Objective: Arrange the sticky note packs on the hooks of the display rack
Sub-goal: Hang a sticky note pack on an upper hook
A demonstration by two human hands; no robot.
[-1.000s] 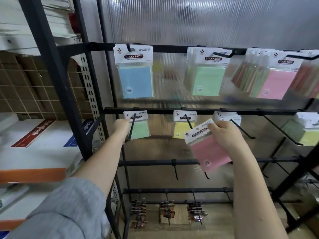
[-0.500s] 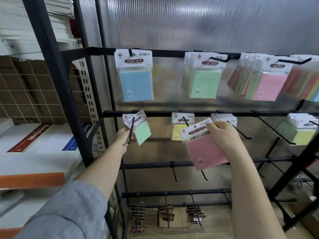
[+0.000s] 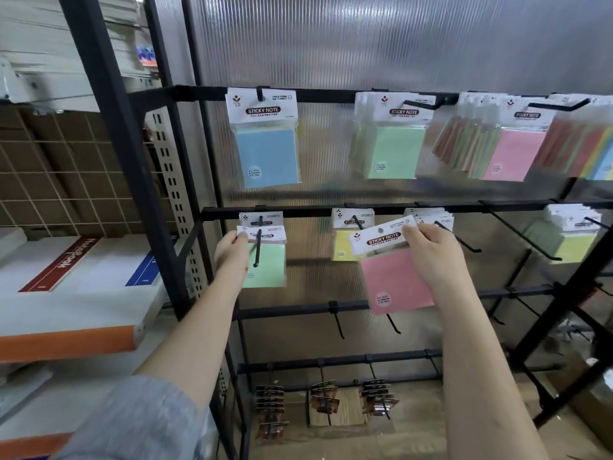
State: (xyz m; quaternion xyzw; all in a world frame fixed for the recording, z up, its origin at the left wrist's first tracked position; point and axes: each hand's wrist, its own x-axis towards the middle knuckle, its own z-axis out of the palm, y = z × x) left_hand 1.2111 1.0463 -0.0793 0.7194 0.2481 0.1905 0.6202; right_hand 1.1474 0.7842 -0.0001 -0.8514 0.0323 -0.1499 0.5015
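Observation:
My left hand (image 3: 232,254) pinches the white header of a green sticky note pack (image 3: 265,260) that hangs on the leftmost hook (image 3: 258,244) of the rack's second bar. Another pack's header shows just behind it on the same hook. My right hand (image 3: 431,257) grips a pink sticky note pack (image 3: 394,280) by its header, tilted, in front of a small yellow pack (image 3: 343,249) on the neighbouring hook. On the top bar (image 3: 325,93) hang a blue pack (image 3: 265,157), a green pack (image 3: 394,151) and a pink pack (image 3: 514,154) among several others.
A black upright (image 3: 109,134) of the rack stands left of my left arm, with notebooks (image 3: 69,260) on an orange-edged shelf beyond it. Bare hooks (image 3: 338,323) stick out of the third bar. Small dark cards (image 3: 270,403) hang on the bottom bar. More packs (image 3: 574,237) hang at right.
The green pack in my left hand, tilted half a second ago, now hangs straight on the hook. My right hand with the pink pack has stayed at nearly the same spot.

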